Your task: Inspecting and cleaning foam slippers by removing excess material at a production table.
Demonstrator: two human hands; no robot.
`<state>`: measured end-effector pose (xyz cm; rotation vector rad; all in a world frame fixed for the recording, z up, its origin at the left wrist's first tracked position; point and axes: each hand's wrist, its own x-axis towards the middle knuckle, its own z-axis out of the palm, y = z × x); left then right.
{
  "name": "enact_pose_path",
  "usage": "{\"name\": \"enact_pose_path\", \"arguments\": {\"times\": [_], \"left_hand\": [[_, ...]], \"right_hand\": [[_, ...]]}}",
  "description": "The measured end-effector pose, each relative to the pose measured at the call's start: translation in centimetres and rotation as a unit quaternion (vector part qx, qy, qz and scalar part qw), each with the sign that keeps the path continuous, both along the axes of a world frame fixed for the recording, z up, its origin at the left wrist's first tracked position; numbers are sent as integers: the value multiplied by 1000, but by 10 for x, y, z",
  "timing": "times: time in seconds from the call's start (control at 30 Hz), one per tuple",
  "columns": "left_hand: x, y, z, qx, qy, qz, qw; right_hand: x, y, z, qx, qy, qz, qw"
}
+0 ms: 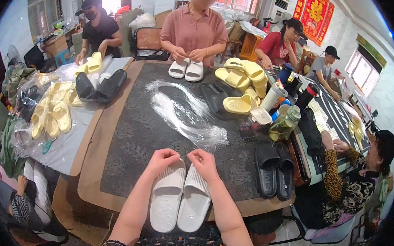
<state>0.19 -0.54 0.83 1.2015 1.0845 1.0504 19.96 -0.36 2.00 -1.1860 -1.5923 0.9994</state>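
Two white slippers (166, 207) lie side by side at the near edge of the dark, flower-patterned worktop (131, 141), toes pointing to the far side and heels toward the person. Each has one broad strap with fine ribs running across the foot, a smooth pale footbed and a rounded heel; the pair sits close together, soles down. The left hand (163, 161) is at the far end of the left slipper, partly covering its toe and strap, while the right hand (203, 163) is over the toe end of the right slipper. Both hands are narrow, fingers curled and tips drawn in toward the thumbs; whether something thin is pinched between them I cannot tell. A loose bundle of clear strands (179, 110) is spread on the worktop beyond the hands, and a pair of black slippers (266, 173) stands to the right. Near the heel of the right white slipper is a small round sticker (191, 216) with a dark printed mark, and faint moulded marks show on the left footbed. The black pair carries raised lettering inside, and red wall hangings (317, 17) at the far right bear gold characters.
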Motion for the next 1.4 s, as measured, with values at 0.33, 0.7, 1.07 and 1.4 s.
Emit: {"name": "enact_pose_path", "arguments": {"times": [0.33, 0.7, 1.07, 1.4], "left_hand": [[2, -2, 7, 1, 24, -14, 1000], [2, -3, 7, -7, 21, -11, 1000], [1, 0, -2, 7, 81, -48, 996], [0, 1, -5, 47, 85, -40, 994]], "right_hand": [[1, 4, -13, -11, 15, 4, 1000], [-1, 1, -7, 5, 7, 19, 1000], [-1, 0, -8, 4, -14, 68, 998], [-2, -1, 0, -19, -13, 53, 998]]}}
